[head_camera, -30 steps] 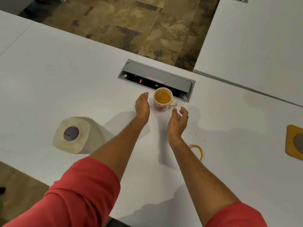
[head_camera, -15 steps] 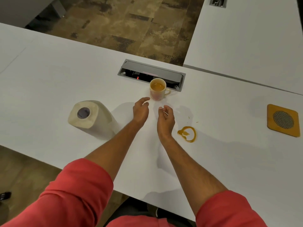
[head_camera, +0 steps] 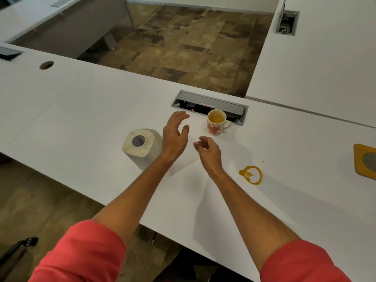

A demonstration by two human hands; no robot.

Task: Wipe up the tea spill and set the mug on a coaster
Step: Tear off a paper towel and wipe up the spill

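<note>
Two empty hands above table (head_camera: 81, 123): left hand (head_camera: 175, 137) spread beside roll (head_camera: 140, 147); right hand (head_camera: 209, 151) loosely curled between mug (head_camera: 216, 123) and spill (head_camera: 251, 175); coaster (head_camera: 365, 161) far right.

Office. Long white desks (head_camera: 81, 110) joined in rows; grey power box (head_camera: 209, 105) sunk in desktop just beyond left hand (head_camera: 175, 135); brown carpet tiles (head_camera: 183, 47) further ahead.

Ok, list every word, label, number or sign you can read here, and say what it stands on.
No readable text.
mug: red heart pattern only, no words.
desk power box: a small red light, too blurred to read as a digit.
paper towel roll and coaster: no print visible.
</note>
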